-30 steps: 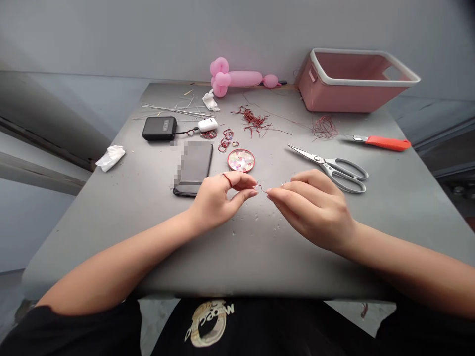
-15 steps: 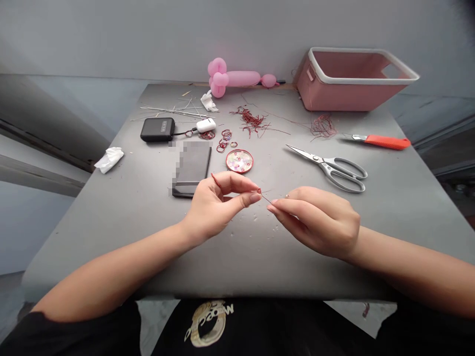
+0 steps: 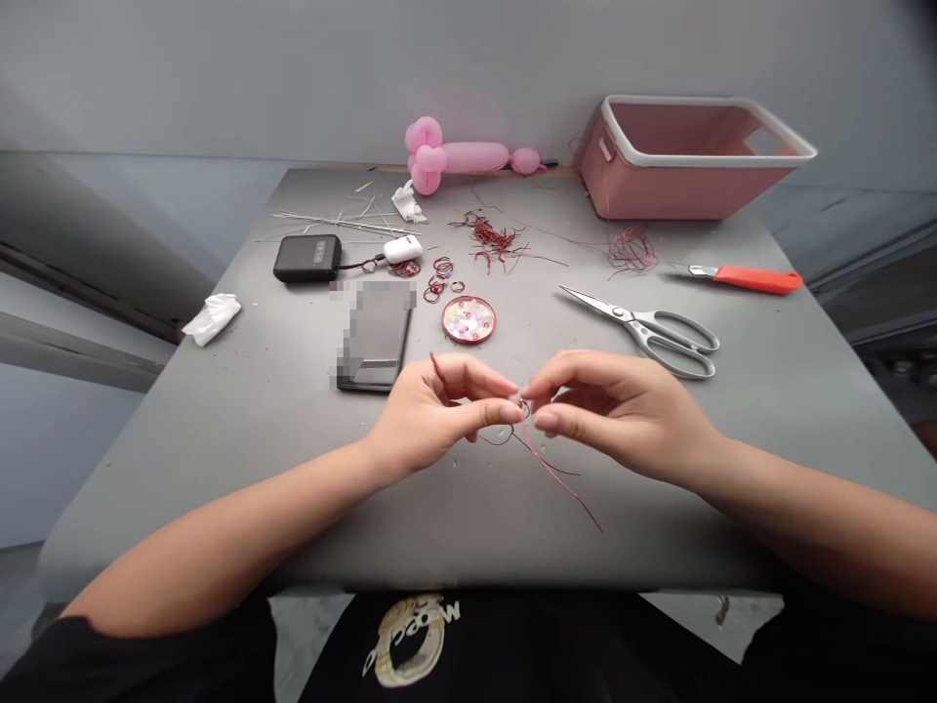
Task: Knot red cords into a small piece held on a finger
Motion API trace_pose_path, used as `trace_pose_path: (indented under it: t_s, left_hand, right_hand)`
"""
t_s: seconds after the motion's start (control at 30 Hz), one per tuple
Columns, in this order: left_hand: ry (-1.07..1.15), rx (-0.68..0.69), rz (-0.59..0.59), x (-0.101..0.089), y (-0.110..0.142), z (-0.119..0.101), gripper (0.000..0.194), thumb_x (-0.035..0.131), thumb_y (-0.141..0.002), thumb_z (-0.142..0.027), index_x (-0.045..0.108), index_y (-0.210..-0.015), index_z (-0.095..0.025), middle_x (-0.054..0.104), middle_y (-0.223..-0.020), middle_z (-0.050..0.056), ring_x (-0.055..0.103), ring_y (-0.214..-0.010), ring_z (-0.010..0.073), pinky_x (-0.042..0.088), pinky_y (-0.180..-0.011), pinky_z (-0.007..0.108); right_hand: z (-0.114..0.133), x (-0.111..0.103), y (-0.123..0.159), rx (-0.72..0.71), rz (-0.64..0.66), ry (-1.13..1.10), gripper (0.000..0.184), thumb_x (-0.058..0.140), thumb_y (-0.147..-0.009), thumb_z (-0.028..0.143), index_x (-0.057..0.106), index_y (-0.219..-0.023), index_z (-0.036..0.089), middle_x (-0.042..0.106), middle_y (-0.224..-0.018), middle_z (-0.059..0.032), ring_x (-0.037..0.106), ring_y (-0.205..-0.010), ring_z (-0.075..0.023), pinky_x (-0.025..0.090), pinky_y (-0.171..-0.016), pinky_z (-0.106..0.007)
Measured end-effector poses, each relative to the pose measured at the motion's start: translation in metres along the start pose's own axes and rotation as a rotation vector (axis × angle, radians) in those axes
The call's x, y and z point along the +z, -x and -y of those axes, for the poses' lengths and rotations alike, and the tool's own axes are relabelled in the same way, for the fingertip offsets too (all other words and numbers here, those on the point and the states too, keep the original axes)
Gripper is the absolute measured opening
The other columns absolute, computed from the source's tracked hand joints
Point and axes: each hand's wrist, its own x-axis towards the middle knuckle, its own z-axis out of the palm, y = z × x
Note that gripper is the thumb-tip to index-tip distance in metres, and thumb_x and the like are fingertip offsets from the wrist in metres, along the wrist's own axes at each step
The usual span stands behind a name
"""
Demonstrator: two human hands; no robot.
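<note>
While the left grip (image 3: 443,415) pinches a small loop of red thread (image 3: 550,469) between thumb and forefinger, the right grip (image 3: 630,415) meets it from the other side, its thumb and forefinger slightly parted; from where I stand, I cannot tell whether they hold the loop too. The thread is just above the surface (image 3: 410,532), near its front edge, with a loose tail trailing down to the right. A red band (image 3: 437,367) circles a finger of the left hand.

Just beyond the hands sits a round, red-rimmed dish (image 3: 468,339) of small, pale and pink pieces. To its left lies a flat black case (image 3: 381,327), partly blurred out; to its right, grey-handled scissors (image 3: 621,313), blades shut. Behind the dish are several red rings (image 3: 434,289) and a pile of red scraps (image 3: 492,235).

Farther right come a thread tangle (image 3: 633,251) and an orange cutter (image 3: 757,279). At the back, a pink balloon (image 3: 475,156) lies left of a white-rimmed pink bin (image 3: 666,190).
</note>
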Motion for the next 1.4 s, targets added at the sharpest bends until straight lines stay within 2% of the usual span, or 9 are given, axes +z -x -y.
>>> trace_pose_path:
  t_s: [0.07, 0.17, 0.33, 0.63, 0.83, 1.0, 1.2, 1.3, 1.4]
  left_hand:
    - [-0.012, 0.006, 0.011, 0.002, 0.001, 0.001, 0.025, 0.089, -0.056, -0.023, 0.07, -0.071, -0.015, 0.068, -0.064, 0.001, 0.06, -0.056, 0.0101, 0.048, -0.045, 0.019]
    - [-0.005, 0.019, 0.029, 0.003, 0.001, 0.003, 0.027, 0.087, -0.059, -0.028, 0.068, -0.072, -0.014, 0.068, -0.069, 0.002, 0.062, -0.06, 0.0114, 0.052, -0.049, 0.021]
    - [0.006, 0.022, 0.022, 0.004, -0.001, 0.006, 0.03, 0.082, -0.067, -0.032, 0.064, -0.082, -0.014, 0.065, -0.076, 0.0, 0.062, -0.064, 0.0095, 0.055, -0.055, 0.02]
    - [-0.001, 0.009, 0.047, 0.001, -0.004, 0.012, 0.031, 0.084, -0.065, -0.031, 0.063, -0.08, -0.013, 0.066, -0.073, 0.001, 0.065, -0.067, 0.0111, 0.054, -0.066, 0.025]
    - [0.121, -0.053, 0.054, 0.0, -0.007, 0.016, 0.033, 0.085, -0.064, -0.028, 0.062, -0.083, -0.014, 0.066, -0.074, 0.0, 0.066, -0.065, 0.0101, 0.056, -0.068, 0.025]
    - [0.08, -0.041, 0.048, 0.0, -0.009, 0.021, 0.029, 0.082, -0.067, -0.023, 0.06, -0.084, -0.014, 0.064, -0.075, -0.001, 0.064, -0.067, 0.0078, 0.054, -0.067, 0.021]
    - [-0.034, 0.011, 0.15, 0.004, -0.007, 0.037, 0.02, 0.074, -0.075, -0.022, 0.058, -0.083, -0.014, 0.062, -0.08, 0.001, 0.063, -0.075, 0.0105, 0.052, -0.071, 0.023]
    - [-0.044, 0.025, 0.13, 0.005, -0.006, 0.037, 0.022, 0.075, -0.074, -0.023, 0.058, -0.085, -0.015, 0.062, -0.081, 0.002, 0.062, -0.076, 0.0112, 0.053, -0.07, 0.024]
    - [0.041, 0.025, 0.068, 0.003, -0.007, 0.028, 0.026, 0.077, -0.074, -0.027, 0.058, -0.086, -0.014, 0.062, -0.08, 0.0, 0.063, -0.071, 0.0093, 0.054, -0.071, 0.024]
  right_hand:
    - [-0.004, 0.001, -0.002, 0.194, 0.109, -0.184, 0.022, 0.076, -0.077, 0.034, 0.066, -0.085, 0.016, 0.066, -0.076, -0.0033, 0.06, -0.064, -0.0112, 0.052, -0.054, -0.022]
    - [-0.011, 0.002, -0.004, 0.31, 0.189, -0.346, 0.024, 0.077, -0.075, 0.035, 0.064, -0.077, 0.015, 0.062, -0.073, -0.0015, 0.055, -0.059, -0.0087, 0.05, -0.055, -0.022]
    - [-0.02, 0.0, -0.009, 0.35, 0.169, -0.399, 0.021, 0.078, -0.075, 0.033, 0.067, -0.077, 0.015, 0.062, -0.072, -0.0007, 0.056, -0.064, -0.0092, 0.05, -0.062, -0.024]
    - [-0.037, 0.0, -0.018, 0.384, 0.25, -0.539, 0.024, 0.075, -0.078, 0.036, 0.065, -0.071, 0.015, 0.06, -0.063, 0.0005, 0.056, -0.062, -0.01, 0.048, -0.063, -0.025]
    - [-0.036, 0.001, -0.017, 0.311, 0.162, -0.33, 0.024, 0.075, -0.075, 0.035, 0.061, -0.07, 0.016, 0.059, -0.066, 0.0002, 0.053, -0.063, -0.0113, 0.044, -0.06, -0.026]
    - [-0.04, 0.005, -0.015, 0.016, 0.076, 0.106, 0.015, 0.062, -0.081, 0.024, 0.056, -0.069, 0.017, 0.058, -0.067, 0.0001, 0.05, -0.06, -0.0099, 0.042, -0.056, -0.023]
    - [-0.045, 0.014, -0.004, -0.281, -0.015, 0.639, 0.017, 0.055, -0.082, 0.02, 0.046, -0.067, 0.02, 0.051, -0.065, 0.0007, 0.043, -0.059, -0.0114, 0.036, -0.053, -0.023]
    - [-0.041, 0.011, -0.003, -0.222, -0.026, 0.601, 0.017, 0.055, -0.082, 0.019, 0.048, -0.067, 0.019, 0.052, -0.065, 0.0001, 0.043, -0.06, -0.0118, 0.036, -0.056, -0.025]
    - [-0.036, 0.002, -0.011, 0.062, 0.124, 0.171, 0.017, 0.058, -0.086, 0.029, 0.058, -0.074, 0.017, 0.056, -0.069, -0.0003, 0.049, -0.062, -0.0113, 0.041, -0.059, -0.025]
